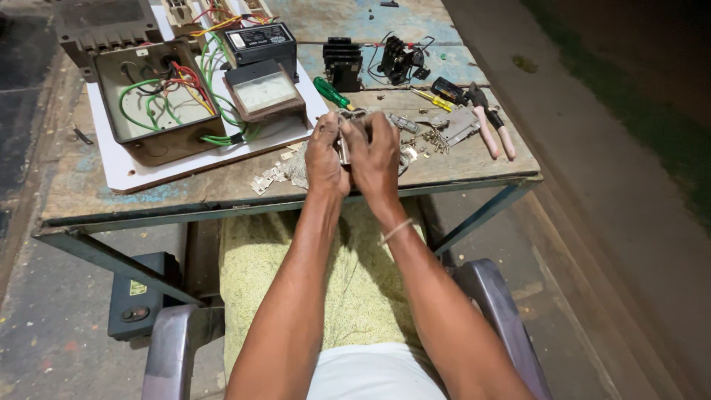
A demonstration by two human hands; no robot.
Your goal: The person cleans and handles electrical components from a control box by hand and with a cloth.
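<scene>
At the far left of the worn wooden table (111, 196) sat an open metal box (152, 104) of green, red and yellow wires, resting on a white board (141, 172). Just right of it lay a framed panel meter (264, 92) and a green-handled screwdriver (331, 94). At the table's front edge the left hand (326, 157) and the right hand (375, 153) met, the fingers of both clenched around a small metal part (345, 141) held between them just above the tabletop. Small screws and bits (426, 138) were scattered beside the right hand. Farther right lay pink-handled pliers (492, 122).
</scene>
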